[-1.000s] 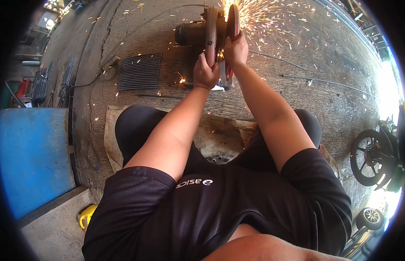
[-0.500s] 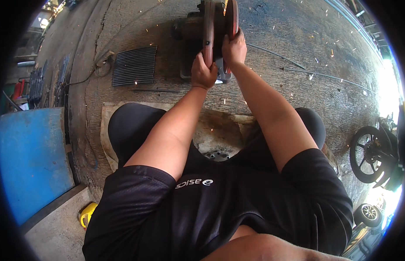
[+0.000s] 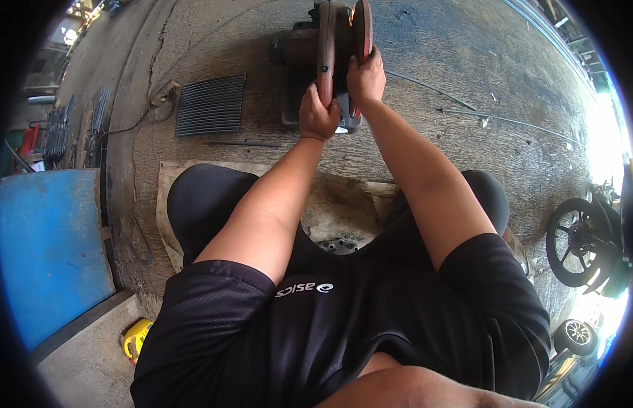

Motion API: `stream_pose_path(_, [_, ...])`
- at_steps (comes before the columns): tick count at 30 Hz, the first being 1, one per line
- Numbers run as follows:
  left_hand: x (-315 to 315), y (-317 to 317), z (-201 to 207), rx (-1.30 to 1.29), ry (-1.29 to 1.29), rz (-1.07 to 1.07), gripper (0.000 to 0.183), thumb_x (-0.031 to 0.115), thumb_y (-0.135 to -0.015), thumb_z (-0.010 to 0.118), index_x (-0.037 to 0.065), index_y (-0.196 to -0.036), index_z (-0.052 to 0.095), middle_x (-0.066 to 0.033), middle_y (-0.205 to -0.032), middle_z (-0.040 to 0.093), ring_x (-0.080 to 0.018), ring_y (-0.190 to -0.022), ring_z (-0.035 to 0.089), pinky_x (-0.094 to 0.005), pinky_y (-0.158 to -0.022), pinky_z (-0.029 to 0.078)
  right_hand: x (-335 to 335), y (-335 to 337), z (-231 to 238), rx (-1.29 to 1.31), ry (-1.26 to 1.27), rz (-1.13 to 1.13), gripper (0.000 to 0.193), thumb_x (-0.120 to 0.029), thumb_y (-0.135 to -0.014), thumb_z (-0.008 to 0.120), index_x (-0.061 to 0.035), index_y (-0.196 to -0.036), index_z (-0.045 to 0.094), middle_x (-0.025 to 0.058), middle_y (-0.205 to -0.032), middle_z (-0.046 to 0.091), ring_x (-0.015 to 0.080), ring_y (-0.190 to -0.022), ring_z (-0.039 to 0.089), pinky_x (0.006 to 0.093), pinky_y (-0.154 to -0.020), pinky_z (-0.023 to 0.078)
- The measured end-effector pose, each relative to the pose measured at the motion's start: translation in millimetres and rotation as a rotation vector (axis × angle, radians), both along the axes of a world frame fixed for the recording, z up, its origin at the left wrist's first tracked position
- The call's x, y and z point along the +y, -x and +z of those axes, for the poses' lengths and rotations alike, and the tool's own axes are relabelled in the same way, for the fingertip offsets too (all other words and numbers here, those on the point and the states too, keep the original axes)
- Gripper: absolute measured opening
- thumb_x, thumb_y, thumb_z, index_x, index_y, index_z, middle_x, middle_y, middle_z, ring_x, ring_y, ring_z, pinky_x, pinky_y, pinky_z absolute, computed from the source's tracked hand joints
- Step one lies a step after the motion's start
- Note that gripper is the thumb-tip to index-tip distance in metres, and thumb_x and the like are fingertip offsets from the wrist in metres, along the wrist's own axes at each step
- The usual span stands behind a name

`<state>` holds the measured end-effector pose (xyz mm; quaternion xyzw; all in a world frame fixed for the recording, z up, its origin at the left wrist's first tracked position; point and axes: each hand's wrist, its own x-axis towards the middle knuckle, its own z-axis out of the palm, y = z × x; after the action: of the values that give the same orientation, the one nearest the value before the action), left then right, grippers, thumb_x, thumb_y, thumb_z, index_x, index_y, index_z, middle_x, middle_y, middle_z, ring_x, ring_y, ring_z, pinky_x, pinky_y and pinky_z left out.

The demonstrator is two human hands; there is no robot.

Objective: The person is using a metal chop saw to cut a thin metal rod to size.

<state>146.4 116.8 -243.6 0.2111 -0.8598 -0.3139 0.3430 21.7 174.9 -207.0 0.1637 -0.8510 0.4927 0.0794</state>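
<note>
In front of my knees, on the rough floor, stands a dark chop saw (image 3: 299, 75) with a reddish-brown handle (image 3: 325, 41). My left hand (image 3: 320, 114) is closed around the handle's near end. Just to its right, my right hand (image 3: 366, 78) is curled against the edge of the red-rimmed round blade guard (image 3: 362, 30), its fingertips partly hidden. A small orange glow shows between handle and guard at the top. The cutting point is hidden behind the saw. A long thin rod (image 3: 432, 90) reaches out rightward from beside my right hand.
Left of the saw lies a row of cut metal rods (image 3: 211, 105), with a single rod (image 3: 245, 143) nearer me. A cable (image 3: 136, 129) runs along the left. A blue panel (image 3: 51, 245) and yellow tape measure (image 3: 135, 340) are at lower left. A motorcycle wheel (image 3: 575, 241) stands right.
The many sparks flying over the floor have nearly all gone, leaving a faint glow by the guard. Both hands keep their holds and have hardly moved.
</note>
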Motion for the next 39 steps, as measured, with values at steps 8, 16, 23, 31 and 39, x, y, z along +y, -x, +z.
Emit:
stream_pose_path(8, [-1.2,-0.5,-2.8,0.003,0.000,-0.013,0.060,0.016,-0.073,0.061,-0.007,-0.124,0.039,-0.0298,-0.107,0.054,-0.0445,-0.100,0.054,-0.0483,-0.090,0.043,0.2,-1.2,1.9,0.028,-0.018,-0.025,0.056,-0.032,-0.088,0.057,0.0012,-0.130,0.041,0.0247,-0.123,0.053,0.0413,-0.112,0.052,0.0455,-0.092,0.044])
stream_pose_path(16, [-0.9,-0.2,-1.3,0.015,-0.002,-0.016,0.060,0.016,-0.073,0.061,-0.006,-0.125,0.039,-0.0295,-0.107,0.055,-0.0445,-0.098,0.055,-0.0481,-0.088,0.044,0.3,0.4,-1.9,0.046,-0.025,-0.036,0.054,-0.036,-0.091,0.052,-0.0003,-0.131,0.041,0.0239,-0.122,0.053,0.0420,-0.110,0.053,0.0473,-0.090,0.045])
stream_pose_path(23, [0.0,-0.8,2.8,0.004,-0.021,-0.012,0.055,0.015,-0.075,0.061,-0.004,-0.123,0.040,-0.0288,-0.107,0.055,-0.0441,-0.099,0.056,-0.0469,-0.088,0.044,-1.2,0.3,-3.5,0.110,-0.038,-0.062,0.053,-0.035,-0.092,0.050,0.0011,-0.131,0.041,0.0240,-0.119,0.053,0.0419,-0.105,0.056,0.0467,-0.085,0.048])
stream_pose_path(31, [1.2,-1.6,5.8,0.001,-0.047,-0.003,0.055,0.016,-0.075,0.061,-0.003,-0.123,0.041,-0.0279,-0.107,0.055,-0.0439,-0.099,0.055,-0.0465,-0.087,0.044,0.2,-1.7,1.4,0.034,-0.012,-0.040,0.049,-0.035,-0.094,0.047,-0.0024,-0.130,0.042,0.0228,-0.123,0.052,0.0428,-0.108,0.054,0.0482,-0.087,0.046])
stream_pose_path(39, [2.1,-1.7,6.6,-0.009,-0.036,0.011,0.054,0.016,-0.075,0.061,-0.003,-0.121,0.042,-0.0277,-0.106,0.055,-0.0436,-0.099,0.056,-0.0465,-0.086,0.044,-0.5,-0.5,-1.0,0.084,-0.040,-0.051,0.051,-0.033,-0.092,0.050,0.0009,-0.129,0.042,0.0237,-0.117,0.053,0.0409,-0.104,0.056,0.0459,-0.085,0.048])
